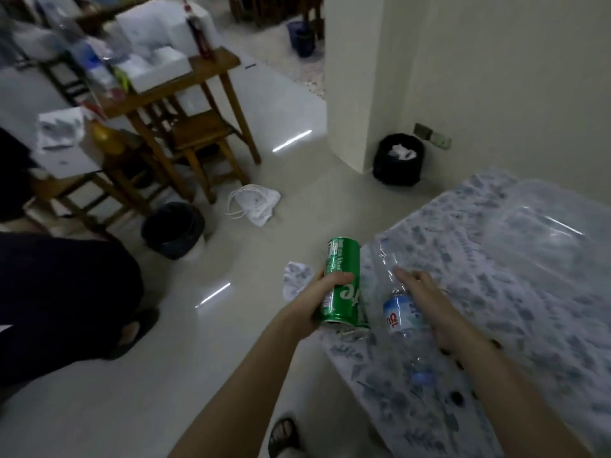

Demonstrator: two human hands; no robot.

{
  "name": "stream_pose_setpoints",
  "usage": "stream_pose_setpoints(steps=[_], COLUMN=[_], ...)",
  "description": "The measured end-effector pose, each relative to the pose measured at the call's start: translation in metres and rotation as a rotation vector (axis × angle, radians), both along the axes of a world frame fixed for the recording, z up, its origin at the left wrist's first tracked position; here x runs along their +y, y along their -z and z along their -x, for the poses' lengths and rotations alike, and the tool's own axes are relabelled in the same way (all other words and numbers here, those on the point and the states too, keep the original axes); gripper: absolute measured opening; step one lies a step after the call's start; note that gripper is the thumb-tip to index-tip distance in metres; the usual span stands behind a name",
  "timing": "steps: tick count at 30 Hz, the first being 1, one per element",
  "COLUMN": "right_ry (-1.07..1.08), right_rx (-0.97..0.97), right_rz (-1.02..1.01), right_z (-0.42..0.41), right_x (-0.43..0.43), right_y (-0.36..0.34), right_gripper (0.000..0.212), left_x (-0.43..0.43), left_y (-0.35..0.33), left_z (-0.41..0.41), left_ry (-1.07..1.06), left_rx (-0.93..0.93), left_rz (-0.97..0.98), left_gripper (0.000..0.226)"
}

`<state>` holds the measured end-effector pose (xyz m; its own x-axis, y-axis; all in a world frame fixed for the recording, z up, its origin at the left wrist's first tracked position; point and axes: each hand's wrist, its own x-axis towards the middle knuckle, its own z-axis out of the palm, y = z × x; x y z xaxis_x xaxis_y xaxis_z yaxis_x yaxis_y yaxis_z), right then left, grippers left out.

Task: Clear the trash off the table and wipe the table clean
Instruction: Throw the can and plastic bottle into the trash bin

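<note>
A tall green soda can (344,276) is gripped in my left hand (322,297), held over the floor just off the table's left edge. My right hand (429,302) holds a clear plastic water bottle (401,317) with a blue label, its blue cap (423,378) pointing toward me, above the table. The table (529,276) has a blue-and-white patterned cloth under a clear plastic cover. A crumpled piece of paper (296,280) shows past my left hand; I cannot tell if it hangs from the table corner.
A black trash bin (398,160) with white waste stands by the wall pillar. A dark bucket (173,229) and a white bag (256,203) lie on the floor. Wooden tables and a stool (201,143) stand at left. Another person's dark clothing (66,302) and sandal are at left.
</note>
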<state>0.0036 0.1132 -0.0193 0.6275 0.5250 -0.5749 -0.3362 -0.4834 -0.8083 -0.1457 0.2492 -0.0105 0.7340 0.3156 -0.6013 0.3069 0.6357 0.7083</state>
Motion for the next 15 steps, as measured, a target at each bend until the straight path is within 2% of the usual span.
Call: stream_pose_setpoints(steps=[3,7,9,11,15], right_ry=[-0.020,-0.003,0.039,0.074,0.153], right_rx=[0.107,0.166,0.165,0.186,0.225], right_rz=[0.013,0.009,-0.010,-0.003,0.026], right_z=[0.017,0.036,0.039,0.037,0.032], right_x=[0.044,0.105,0.133,0.157,0.191], right_y=[0.012,0.029,0.035,0.045,0.058], right_gripper=[0.043,0.040,0.036,0.044,0.053], left_x=[0.036,0.103,0.139,0.168,0.212], left_y=[0.008,0.030,0.038,0.043,0.050], left_z=[0.025,0.046,0.047,0.043,0.023], left_ry=[-0.039,-0.047,-0.052,-0.026,0.056], left_rx=[0.006,0.025,0.029,0.029,0.026], left_rz=[0.019,0.022,0.030,0.030,0.043], left_gripper=[0.053,0.086,0.090,0.086,0.064])
